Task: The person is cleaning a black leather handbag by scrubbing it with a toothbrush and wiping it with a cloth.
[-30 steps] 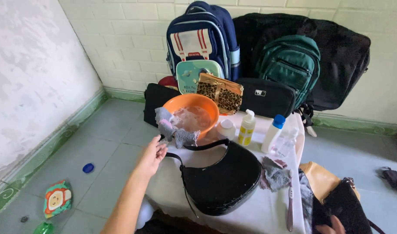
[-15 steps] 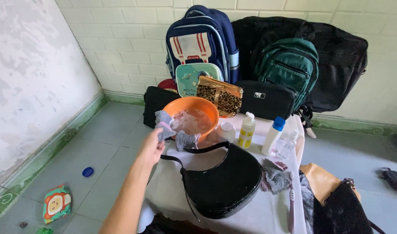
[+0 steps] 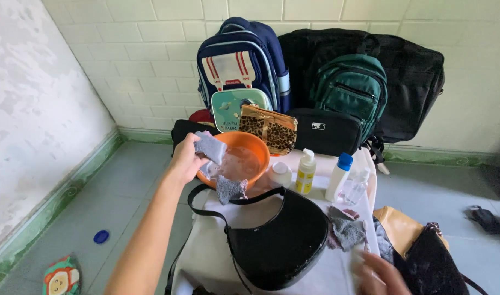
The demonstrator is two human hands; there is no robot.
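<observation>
Gripping limp grey cloth [image 3: 210, 146], left hand [image 3: 185, 158]

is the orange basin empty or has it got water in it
It holds water: the orange basin shows a cloudy, shiny pool inside. The left hand holds a grey cloth over its rim.

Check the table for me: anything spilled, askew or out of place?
No spill visible. One grey cloth droops over the orange basin's near rim, another grey cloth lies crumpled beside the black handbag. On the floor, a blue cap lies loose.
</observation>
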